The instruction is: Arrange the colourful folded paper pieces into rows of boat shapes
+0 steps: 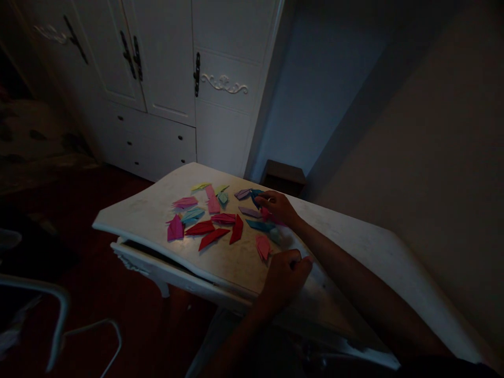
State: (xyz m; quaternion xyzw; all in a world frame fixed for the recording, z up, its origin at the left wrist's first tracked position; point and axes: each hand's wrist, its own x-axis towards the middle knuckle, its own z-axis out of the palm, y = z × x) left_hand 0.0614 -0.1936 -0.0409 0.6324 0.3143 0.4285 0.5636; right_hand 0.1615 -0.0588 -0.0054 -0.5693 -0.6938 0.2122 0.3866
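Folded paper pieces in several colours lie over the white table (232,257). My right hand (277,207) reaches to the far side of the group, its fingers closed at the edge of a dark blue folded paper piece (255,193). Under that hand a pink piece (265,214) is partly hidden. My left hand (286,278) is curled closed over the near edge of the table; what it holds, if anything, is hidden. Just beyond it lies a salmon-pink folded piece (263,247). A teal piece (260,226) and a purple one (250,212) lie between the hands and the others.
Red folded pieces (213,239) and a magenta one (175,229) lie to the left. A drawer (157,265) under the tabletop stands slightly out. Behind are a white wardrobe (165,63) and a brown box-like object (284,176). A pale metal frame (59,299) stands at lower left.
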